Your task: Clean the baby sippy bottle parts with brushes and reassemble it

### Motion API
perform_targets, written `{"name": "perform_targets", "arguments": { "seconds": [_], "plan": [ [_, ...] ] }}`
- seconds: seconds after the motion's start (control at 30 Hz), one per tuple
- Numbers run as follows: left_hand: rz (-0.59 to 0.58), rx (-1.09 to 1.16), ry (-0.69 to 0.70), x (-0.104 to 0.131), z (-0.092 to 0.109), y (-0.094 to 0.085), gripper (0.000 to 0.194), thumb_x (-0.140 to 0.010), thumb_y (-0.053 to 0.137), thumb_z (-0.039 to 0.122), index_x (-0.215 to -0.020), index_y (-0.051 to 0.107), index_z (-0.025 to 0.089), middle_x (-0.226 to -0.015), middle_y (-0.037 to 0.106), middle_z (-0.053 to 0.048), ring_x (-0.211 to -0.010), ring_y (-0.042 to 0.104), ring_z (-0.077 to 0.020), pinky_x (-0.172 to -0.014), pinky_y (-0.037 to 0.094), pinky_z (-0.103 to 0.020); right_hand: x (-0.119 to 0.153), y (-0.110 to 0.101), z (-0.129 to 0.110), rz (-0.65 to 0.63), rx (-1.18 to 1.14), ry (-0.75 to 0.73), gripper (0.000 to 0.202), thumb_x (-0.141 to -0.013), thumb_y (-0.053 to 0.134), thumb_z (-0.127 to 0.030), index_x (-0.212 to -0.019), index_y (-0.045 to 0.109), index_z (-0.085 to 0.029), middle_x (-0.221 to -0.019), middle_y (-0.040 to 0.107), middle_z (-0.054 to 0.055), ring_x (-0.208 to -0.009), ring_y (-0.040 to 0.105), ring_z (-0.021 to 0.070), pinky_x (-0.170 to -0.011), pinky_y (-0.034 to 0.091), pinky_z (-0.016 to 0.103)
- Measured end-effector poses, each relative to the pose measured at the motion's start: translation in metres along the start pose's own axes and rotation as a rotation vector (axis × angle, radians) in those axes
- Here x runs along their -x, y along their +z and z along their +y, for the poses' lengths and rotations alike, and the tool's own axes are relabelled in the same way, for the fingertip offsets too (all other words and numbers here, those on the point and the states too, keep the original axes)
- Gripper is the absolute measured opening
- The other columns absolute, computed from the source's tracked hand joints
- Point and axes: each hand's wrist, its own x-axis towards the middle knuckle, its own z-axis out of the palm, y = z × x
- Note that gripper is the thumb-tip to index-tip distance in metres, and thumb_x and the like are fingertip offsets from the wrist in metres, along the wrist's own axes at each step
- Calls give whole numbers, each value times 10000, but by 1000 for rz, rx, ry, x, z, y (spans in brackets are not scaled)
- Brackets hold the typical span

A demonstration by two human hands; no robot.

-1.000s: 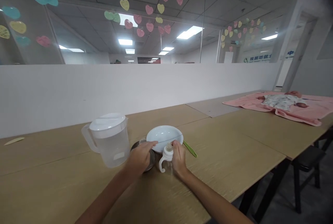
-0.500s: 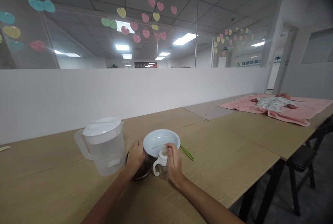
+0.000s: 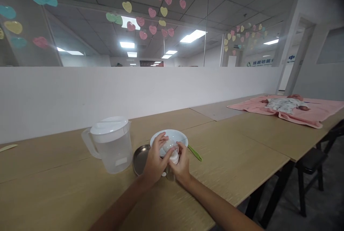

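The left hand has joined the right hand, both hands gripping the baby bottle between them.

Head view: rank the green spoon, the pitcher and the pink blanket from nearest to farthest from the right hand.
1. Green spoon: just right of the right hand, beside the bowl.
2. Pitcher: to the left, past the left hand.
3. Pink blanket: far right end of the table.

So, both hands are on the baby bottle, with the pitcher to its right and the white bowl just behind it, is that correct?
Not quite: the pitcher stands to the left of the baby bottle, not its right, as the head view shows. The rest holds: the left hand and right hand are both on the bottle, and the white bowl sits just behind it.
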Motion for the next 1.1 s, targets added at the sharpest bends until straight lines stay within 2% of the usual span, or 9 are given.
{"name": "perform_targets", "arguments": {
  "seconds": [0.1,0.23,0.33,0.5,0.6,0.73,0.87,0.97,1.1],
  "plan": [
    [-110,-1,-14,10,-10,11,517,-870,503,288,-1343,308,213,-1188,556,-104,-1140,529,-208,-977,429,-368,-1,0,-8,-8,57,-7,633,-714,628,-378,-1262,404,-154,-1038,622,105,-875,611,218,-742,499,337],
    [-137,-114,47,20,-15,15,476,-894,448,281,-1358,351,229,-1340,468,-105,-1257,427,-228,-1051,359,-385,-4,-1,-13,-39,117,-121,547,-779,575,-341,-1281,438,-174,-1187,587,135,-1060,572,249,-874,479,388],
    [-127,-130,71,24,-13,19,420,-906,417,273,-1324,428,239,-1398,418,-85,-1294,384,-225,-1076,334,-381,-4,-3,-12,-48,109,-170,480,-810,537,-322,-1261,471,-170,-1164,603,140,-1055,577,251,-874,484,403],
    [-71,-117,41,25,-13,24,357,-895,447,282,-1239,522,225,-1379,450,-85,-1248,446,-215,-1030,393,-355,-3,-2,-10,-26,28,-156,405,-817,535,-302,-1201,499,-179,-1132,610,127,-1039,582,238,-856,493,398],
    [-69,-128,45,25,-15,25,346,-888,464,278,-1221,540,218,-1373,460,-90,-1226,470,-215,-1011,410,-345,-4,-2,-10,-39,-6,-148,387,-818,534,-295,-1188,495,-186,-1116,609,119,-1020,587,226,-843,496,384],
    [-22,-182,71,25,-16,27,349,-891,456,268,-1229,537,233,-1366,471,-76,-1254,438,-235,-1049,364,-398,-5,-3,-9,-56,6,-147,395,-807,542,-313,-1177,496,-185,-1078,621,112,-971,602,224,-809,504,369],
    [-47,-173,49,30,-17,28,380,-905,427,272,-1278,491,247,-1411,415,-71,-1291,389,-237,-1069,332,-415,-6,-5,-7,-53,73,-192,427,-798,536,-327,-1197,488,-183,-1072,631,111,-974,606,236,-805,505,378],
    [-39,-101,-9,42,-22,30,450,-914,404,283,-1362,383,246,-1440,373,-68,-1321,346,-228,-1093,297,-405,-9,-7,-3,-85,134,-237,444,-788,537,-341,-1199,489,-178,-1086,627,121,-992,596,254,-832,488,409],
    [-34,-39,-50,59,-31,34,558,-900,439,322,-1420,261,225,-1473,313,-85,-1349,294,-232,-1117,254,-397,-15,-10,0,-109,158,-192,420,-729,594,-336,-1115,524,-187,-1011,638,96,-906,600,245,-793,482,401]
  ]
}}
